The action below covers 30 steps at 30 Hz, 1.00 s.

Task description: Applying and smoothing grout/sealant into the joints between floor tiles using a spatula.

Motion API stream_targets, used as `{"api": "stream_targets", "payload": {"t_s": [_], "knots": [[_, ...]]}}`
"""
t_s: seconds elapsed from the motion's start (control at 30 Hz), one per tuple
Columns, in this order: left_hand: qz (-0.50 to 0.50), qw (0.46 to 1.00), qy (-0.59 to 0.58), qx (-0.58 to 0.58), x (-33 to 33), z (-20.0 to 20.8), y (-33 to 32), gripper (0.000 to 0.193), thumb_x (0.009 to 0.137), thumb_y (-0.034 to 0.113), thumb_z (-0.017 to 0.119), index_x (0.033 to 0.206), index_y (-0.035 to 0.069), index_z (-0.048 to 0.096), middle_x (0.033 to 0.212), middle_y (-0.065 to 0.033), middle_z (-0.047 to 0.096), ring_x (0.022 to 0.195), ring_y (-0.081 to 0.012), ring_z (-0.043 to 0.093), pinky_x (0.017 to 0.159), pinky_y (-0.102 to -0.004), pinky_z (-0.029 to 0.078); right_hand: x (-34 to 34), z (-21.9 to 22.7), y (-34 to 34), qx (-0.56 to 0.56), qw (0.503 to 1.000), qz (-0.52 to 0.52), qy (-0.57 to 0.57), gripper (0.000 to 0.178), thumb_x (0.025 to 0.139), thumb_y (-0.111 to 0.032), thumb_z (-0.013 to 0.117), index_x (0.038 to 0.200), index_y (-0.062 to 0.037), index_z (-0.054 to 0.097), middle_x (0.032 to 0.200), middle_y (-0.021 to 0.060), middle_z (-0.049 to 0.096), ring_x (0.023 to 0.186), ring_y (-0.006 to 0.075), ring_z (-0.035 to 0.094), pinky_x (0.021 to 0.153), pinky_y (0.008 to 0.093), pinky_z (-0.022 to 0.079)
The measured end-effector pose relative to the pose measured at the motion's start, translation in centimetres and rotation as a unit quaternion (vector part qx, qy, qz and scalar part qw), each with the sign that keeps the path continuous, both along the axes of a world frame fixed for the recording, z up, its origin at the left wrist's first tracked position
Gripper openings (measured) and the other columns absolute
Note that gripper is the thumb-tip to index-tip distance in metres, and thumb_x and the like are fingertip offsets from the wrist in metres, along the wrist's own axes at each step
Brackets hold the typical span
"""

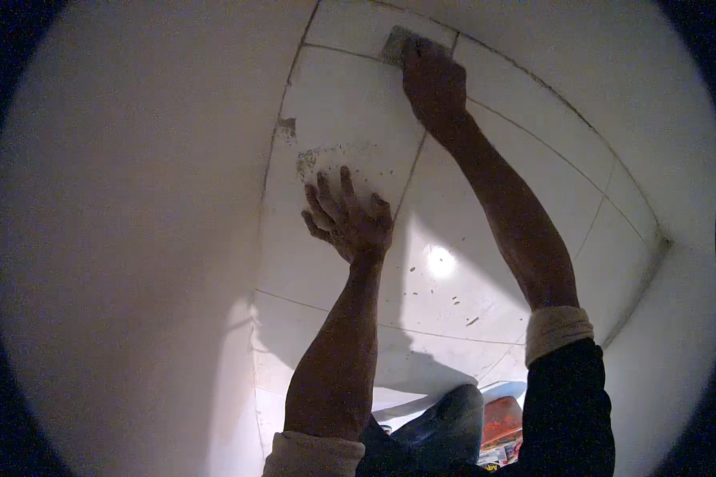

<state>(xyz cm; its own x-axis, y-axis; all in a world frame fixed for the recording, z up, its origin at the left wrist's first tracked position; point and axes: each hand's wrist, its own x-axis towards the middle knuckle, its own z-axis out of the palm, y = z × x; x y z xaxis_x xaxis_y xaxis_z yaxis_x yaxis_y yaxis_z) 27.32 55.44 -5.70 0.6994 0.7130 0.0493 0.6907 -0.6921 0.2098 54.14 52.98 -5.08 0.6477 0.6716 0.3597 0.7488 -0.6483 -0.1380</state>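
Observation:
Pale floor tiles [358,103] with dark joints lie under both my hands. My left hand [354,222] rests on a tile with its fingers spread, holding nothing. Just beyond its fingertips is a patch of grey, crumbly residue [310,161]. Farther off, near the far wall, my right hand [435,83] is closed around a scraper with a wide, flat grey blade [398,45]. The blade lies against the tile close to a joint; its handle is hidden in my fist.
A plain wall [135,199] runs along the left, and another wall [676,342] stands at the right. Small dark crumbs [456,300] are scattered on the tiles. Near my knee [445,425] sits an orange-red object [501,421], partly hidden by my right sleeve.

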Motion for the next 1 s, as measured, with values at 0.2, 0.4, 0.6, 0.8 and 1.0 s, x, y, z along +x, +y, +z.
{"api": "stream_targets", "payload": {"t_s": [0.2, 0.4, 0.6, 0.8, 1.0], "knots": [[0.005, 1.0, 0.013, 0.0, -0.1, -0.3, -0.1, 0.065, 0.089, 0.044, 0.053, 0.149, 0.019, 0.044, 0.159, -0.0139, 0.029, 0.148, -0.0397, 0.02, 0.114, -0.0664, 0.015, 1.4, -0.1, -0.1, -0.013, 0.999, -0.001, -0.032, 0.028, 0.087, -0.01, 0.057, 0.115, -0.0048, 0.06, 0.107, 0.0187, 0.067, 0.084, 0.0353, 0.07, 0.067, 0.0485, 0.057], [0.011, 1.0, 0.012, 0.0, 0.0, 0.0, -0.1, 0.065, 0.088, 0.043, 0.054, 0.148, 0.019, 0.045, 0.158, -0.0151, 0.031, 0.148, -0.0399, 0.021, 0.113, -0.0666, 0.017, 1.7, 0.0, -0.4, -0.003, 0.998, -0.003, -0.055, 0.031, 0.086, -0.01, 0.061, 0.116, -0.0082, 0.06, 0.107, 0.0142, 0.068, 0.084, 0.031, 0.071, 0.061, 0.046, 0.055], [0.009, 1.0, -0.006, 0.011, 0.3, 0.5, 0.0, 0.063, 0.093, 0.046, 0.05, 0.149, 0.017, 0.044, 0.158, -0.0144, 0.033, 0.148, -0.0363, 0.025, 0.115, -0.0626, 0.013, 1.5, 0.5, 0.2, -0.008, 0.998, 0.027, -0.05, 0.024, 0.087, -0.013, 0.061, 0.11, -0.0075, 0.064, 0.105, 0.0137, 0.069, 0.084, 0.0318, 0.071, 0.062, 0.0475, 0.055], [0.011, 1.0, -0.013, 0.016, 0.4, 0.6, 0.2, 0.063, 0.09, 0.044, 0.052, 0.148, 0.019, 0.046, 0.157, -0.0156, 0.034, 0.147, -0.0402, 0.025, 0.113, -0.0657, 0.017, 1.4, 1.1, 2.9, -0.075, 0.995, 0.045, 0.041, 0.019, 0.09, -0.017, 0.057, 0.104, -0.0067, 0.064, 0.102, 0.0148, 0.069, 0.085, 0.0346, 0.07, 0.067, 0.0535, 0.055], [0.011, 1.0, -0.026, -0.014, 0.2, 0.7, 0.2, 0.062, 0.09, 0.043, 0.052, 0.147, 0.02, 0.047, 0.157, -0.0141, 0.034, 0.147, -0.0404, 0.023, 0.113, -0.0663, 0.018, 2.5, 1.5, 5.2, 0.005, 0.998, 0.062, -0.019, 0.02, 0.086, -0.015, 0.059, 0.103, -0.0065, 0.064, 0.093, 0.0145, 0.07, 0.083, 0.0345, 0.07, 0.065, 0.0515, 0.055]]}}
